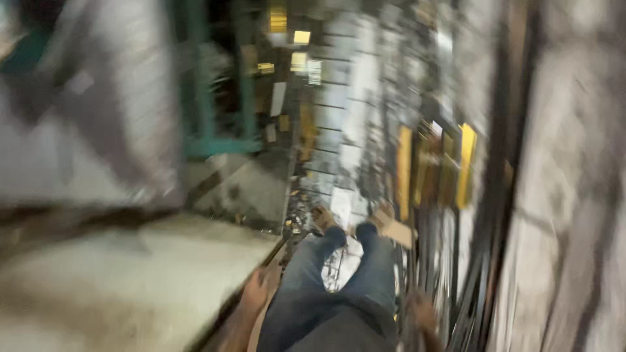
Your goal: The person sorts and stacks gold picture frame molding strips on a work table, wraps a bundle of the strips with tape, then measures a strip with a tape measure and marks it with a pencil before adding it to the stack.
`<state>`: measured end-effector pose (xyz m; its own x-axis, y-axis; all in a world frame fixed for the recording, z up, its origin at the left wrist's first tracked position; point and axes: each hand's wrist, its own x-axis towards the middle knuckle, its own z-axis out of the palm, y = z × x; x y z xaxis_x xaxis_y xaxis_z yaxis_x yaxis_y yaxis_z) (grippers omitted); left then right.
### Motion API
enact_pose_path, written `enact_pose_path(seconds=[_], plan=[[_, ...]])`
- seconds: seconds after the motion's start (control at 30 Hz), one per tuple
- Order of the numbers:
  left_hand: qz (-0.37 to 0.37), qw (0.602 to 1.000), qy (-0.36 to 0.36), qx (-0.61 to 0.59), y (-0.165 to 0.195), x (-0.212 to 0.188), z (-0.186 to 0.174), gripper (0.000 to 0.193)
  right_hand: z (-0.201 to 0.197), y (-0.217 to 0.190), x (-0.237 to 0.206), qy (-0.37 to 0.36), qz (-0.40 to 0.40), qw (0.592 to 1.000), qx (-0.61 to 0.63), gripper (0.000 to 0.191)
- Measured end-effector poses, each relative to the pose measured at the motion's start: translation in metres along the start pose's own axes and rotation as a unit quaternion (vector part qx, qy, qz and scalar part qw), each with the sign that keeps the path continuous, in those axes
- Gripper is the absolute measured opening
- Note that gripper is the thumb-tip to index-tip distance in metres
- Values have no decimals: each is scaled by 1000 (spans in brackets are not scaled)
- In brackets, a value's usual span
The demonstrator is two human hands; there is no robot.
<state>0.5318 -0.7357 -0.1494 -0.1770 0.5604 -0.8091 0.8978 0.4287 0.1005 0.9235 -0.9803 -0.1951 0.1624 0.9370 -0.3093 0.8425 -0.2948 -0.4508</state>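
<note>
Grey slab (130, 280), pale and long, runs from 8 o'clock toward the middle of the view, its near edge touching the left hand (255, 293). That hand rests on the edge; blur hides how far its fingers are spread, and I cannot tell whether it grips. Right hand (420, 313) hangs at 5 o'clock by dark rods (476, 261), empty or not is unclear. Jeans (332, 287) lie between both hands; yellow strips (466, 163) stand at 2 o'clock.

The person wears blue jeans (339, 280) and bare forearms.
</note>
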Motion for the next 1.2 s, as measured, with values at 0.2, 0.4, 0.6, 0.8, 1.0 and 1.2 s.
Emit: enact_pose_path(seconds=[0.2,0.4,0.6,0.8,1.0,1.2], plan=[[209,936,193,-208,-28,41,-4,32,23,-78,30,-152,280,894,314,55],[55,963,65,-256,-64,46,-5,34,3,-84,58,-131,308,875,348,54],[-27,962,113,-248,-71,48,-17,32,-33,-106,81,-35,197,893,402,45],[41,952,77,-294,-48,38,-20,37,-54,-133,77,-28,279,926,253,45],[147,946,32,-286,-33,42,-22,34,-59,-147,46,75,328,889,309,43],[216,924,10,-315,-20,57,-34,36,-53,-146,10,155,318,859,371,41]])
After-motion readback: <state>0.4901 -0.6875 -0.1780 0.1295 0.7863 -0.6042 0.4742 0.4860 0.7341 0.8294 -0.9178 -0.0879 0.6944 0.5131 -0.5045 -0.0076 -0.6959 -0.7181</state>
